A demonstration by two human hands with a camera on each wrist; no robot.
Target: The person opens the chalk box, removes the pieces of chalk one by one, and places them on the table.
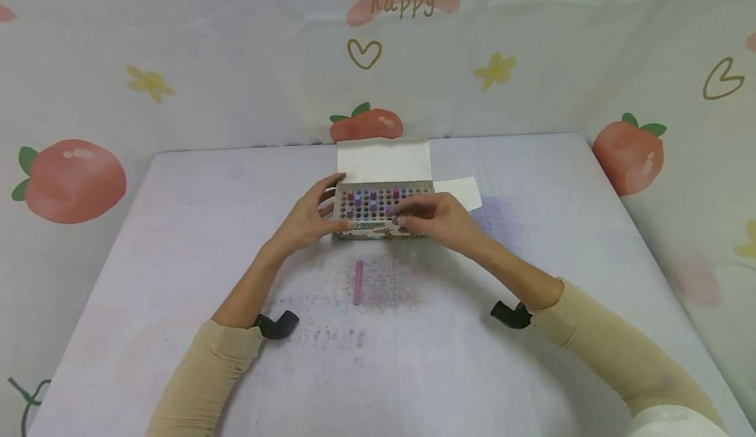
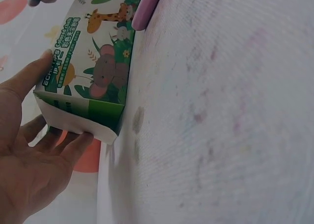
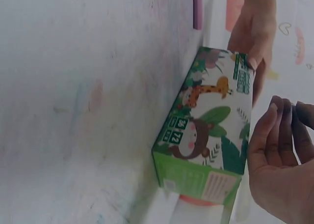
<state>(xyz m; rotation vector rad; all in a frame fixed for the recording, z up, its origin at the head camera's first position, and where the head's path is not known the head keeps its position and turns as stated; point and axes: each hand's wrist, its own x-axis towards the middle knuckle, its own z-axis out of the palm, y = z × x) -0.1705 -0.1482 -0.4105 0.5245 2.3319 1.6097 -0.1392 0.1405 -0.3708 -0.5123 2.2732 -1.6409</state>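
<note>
A cardboard chalk box [image 1: 378, 233] with animal pictures stands with its lid raised, showing a panel of round holes. Purple and pink chalk sticks [image 1: 373, 194] stick up from some holes. My left hand [image 1: 304, 217] grips the box's left end, thumb on the front and fingers round the side and back. Over the right half of the panel, my right hand [image 1: 440, 219] has its fingertips together at a purple chalk stick [image 1: 389, 208], pinching it; the fingers hide part of it. The right hand's fingertips [image 3: 274, 103] look smudged dark.
One pinkish-purple chalk stick [image 1: 357, 283] lies on the white tablecloth [image 1: 236, 187] in front of the box. A side flap [image 1: 463, 193] sticks out to the box's right. Chalk dust smudges [image 1: 392, 286] mark the cloth. Behind hangs a printed curtain [image 1: 266, 56].
</note>
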